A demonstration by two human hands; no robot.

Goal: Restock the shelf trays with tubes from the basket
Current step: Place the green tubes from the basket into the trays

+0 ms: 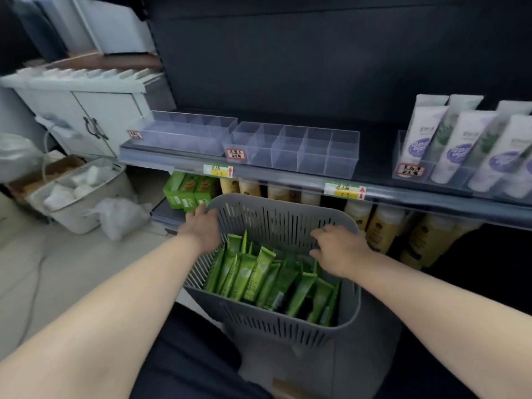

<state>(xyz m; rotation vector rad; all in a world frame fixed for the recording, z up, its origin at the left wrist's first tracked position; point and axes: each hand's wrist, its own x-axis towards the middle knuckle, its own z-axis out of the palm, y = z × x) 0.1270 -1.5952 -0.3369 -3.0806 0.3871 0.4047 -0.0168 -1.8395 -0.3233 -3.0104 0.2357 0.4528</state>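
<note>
Green tubes (259, 277) lie heaped and leaning in a grey slotted basket (288, 321) at the centre of the view, just in front of the person's dark-clad lap (187, 355). The left hand (201, 226) lies on the basket's rim at ten o'clock, fingers bent over the edge; I cannot tell whether it clasps the rim. The right hand (339, 249) is inside the basket at two o'clock, its fingers loosely spread against the far wall and holding nothing. At twelve o'clock from the basket a dark shelf (288, 175) carries an undivided clear tray (184, 133) and, just beside it, a clear tray split into compartments (290, 148); no tubes are in either. At two o'clock a third tray (398, 156) holds upright white tubes with purple print (460, 148), the brand too blurred to read. Small red-bordered handwritten labels (236, 154) sit on the trays' fronts, illegible. Yellow-and-green price tags with red arrows (344, 190) are fixed to the shelf edge, their figures unreadable. The basket's far rim stands in front of the lower shelf, where green boxes (188, 191) sit at eleven o'clock and cream bottles with yellow labels (383, 226) run toward three o'clock. At nine o'clock a white bin of packets (77, 194) and a plastic bag (121, 217) sit on the floor below a white cabinet (95, 110).
</note>
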